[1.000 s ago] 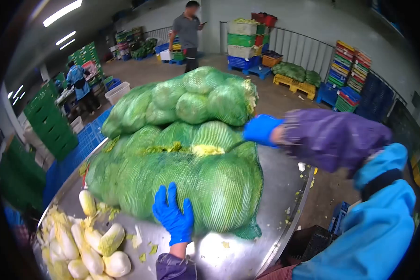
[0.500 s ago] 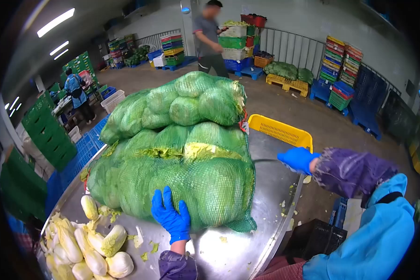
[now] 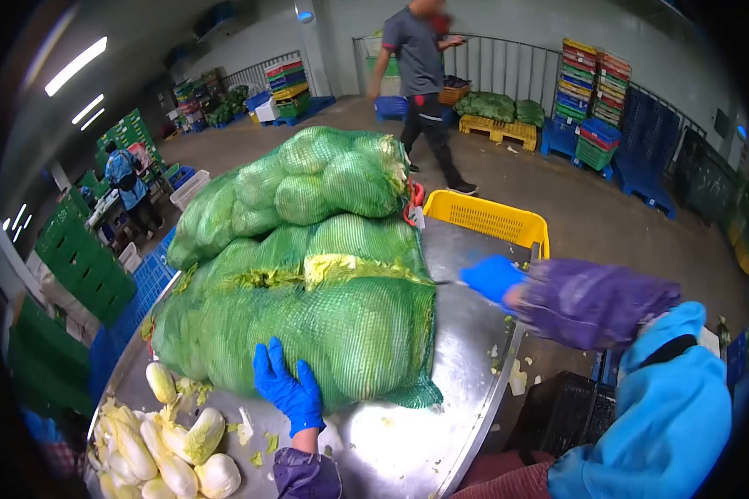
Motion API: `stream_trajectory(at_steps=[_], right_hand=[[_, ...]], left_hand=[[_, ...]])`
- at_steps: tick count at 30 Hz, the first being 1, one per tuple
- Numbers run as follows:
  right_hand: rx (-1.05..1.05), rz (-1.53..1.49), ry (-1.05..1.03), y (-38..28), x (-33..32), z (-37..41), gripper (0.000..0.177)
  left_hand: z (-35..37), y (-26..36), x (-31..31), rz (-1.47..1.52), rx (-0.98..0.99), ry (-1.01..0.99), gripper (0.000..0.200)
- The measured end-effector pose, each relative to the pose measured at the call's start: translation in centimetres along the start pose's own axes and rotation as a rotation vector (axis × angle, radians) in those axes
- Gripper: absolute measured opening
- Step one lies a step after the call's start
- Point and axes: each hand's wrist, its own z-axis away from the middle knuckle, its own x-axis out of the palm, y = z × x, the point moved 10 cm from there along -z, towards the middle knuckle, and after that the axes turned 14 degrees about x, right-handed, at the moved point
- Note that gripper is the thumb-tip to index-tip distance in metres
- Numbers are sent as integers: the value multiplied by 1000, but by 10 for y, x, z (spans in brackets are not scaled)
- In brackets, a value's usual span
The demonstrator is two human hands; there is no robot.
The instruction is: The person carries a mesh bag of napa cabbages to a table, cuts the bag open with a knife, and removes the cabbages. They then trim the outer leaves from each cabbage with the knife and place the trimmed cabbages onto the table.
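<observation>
Green mesh bags full of cabbages lie stacked on a metal table (image 3: 466, 333). My left hand (image 3: 290, 391), in a blue glove, rests with spread fingers on the near side of the lower mesh bag (image 3: 308, 333). A long slit runs across that bag, and pale yellow leaves (image 3: 329, 269) show through it. The upper mesh bag (image 3: 308, 179) lies behind the slit. My right hand (image 3: 493, 279), gloved in blue and blurred, is closed around a knife (image 3: 449, 283); its thin dark blade points left at the bag's right end. The handle is hidden in the fist.
Peeled cabbage hearts (image 3: 162, 449) are heaped at the table's near left. A yellow basket (image 3: 487, 218) stands beyond the far right edge, a black crate (image 3: 558, 416) below the right side. A person (image 3: 420, 75) walks behind; stacked crates (image 3: 578, 91) line the wall.
My right hand and the knife have moved left towards the bag's end. My left hand stays on the bag. The view has shifted slightly, and the walking person has moved right.
</observation>
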Motion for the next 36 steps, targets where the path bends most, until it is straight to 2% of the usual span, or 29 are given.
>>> stream_trajectory(at_steps=[1,4,5,7,9,10,12,13,14,15,16,17,18,19,20,21,22,23,24,26,28,29,30,32,34,36], right_hand=[[26,-4,-17,42,14,16,29],[364,140,-505,116,40,50,29],[363,139,-512,103,33,54,29],[-151,294,-83,19,-22,31,28],[-241,-31,56,-4,-35,4,23],[-240,-39,57,-15,-39,-1,23],[155,-351,-572,-4,11,-2,19],[157,-363,-578,-1,18,5,19],[157,-409,-725,2,38,26,19],[156,-449,-871,3,54,48,18],[179,-495,-899,7,48,67,20],[118,-353,-1040,7,48,93,21],[54,-205,-1175,10,51,114,22],[55,-205,-1178,8,52,115,22],[30,-270,-1065,-1,47,105,22],[5,-335,-949,-8,41,95,22],[111,-538,-891,-3,35,77,22],[217,-732,-824,7,27,54,21],[184,-665,-789,8,26,39,20],[160,-603,-757,-2,36,31,19],[192,-778,-779,-24,55,42,19],[118,-711,-671,-23,62,58,19],[43,-645,-563,-20,71,82,19],[91,-383,-591,-6,85,145,22],[-383,-312,-589,0,156,197,27],[-321,-145,-585,-7,116,173,35]], left_hand=[[-3,1,-3,-47,6,-17,53],[-3,-2,-2,-22,-4,-12,54],[-2,-3,-1,-28,-11,-15,54],[0,-3,0,-36,-34,-26,55],[-11,4,0,-43,-36,-36,57],[-22,17,4,-76,-10,-105,59],[-54,51,14,-56,107,-224,65],[-74,71,21,-1,196,-273,69],[-87,78,27,-2,201,-284,69],[-95,88,44,38,234,-400,72],[-100,97,59,81,264,-512,75],[-111,101,59,84,260,-515,75],[-111,100,68,72,192,-687,75],[-103,96,76,57,126,-860,74],[-96,90,82,54,127,-869,74],[-95,84,87,102,193,-759,70],[-97,86,84,150,258,-644,66],[-100,91,72,133,271,-562,50],[-98,95,72,134,271,-565,50],[-94,101,73,130,278,-584,37],[-86,114,60,168,351,-551,33],[-79,124,47,203,419,-516,31],[-65,132,39,196,457,-585,25],[-28,143,15,185,525,-491,19],[-7,138,6,178,480,-511,16],[3,130,2,164,441,-540,13]])
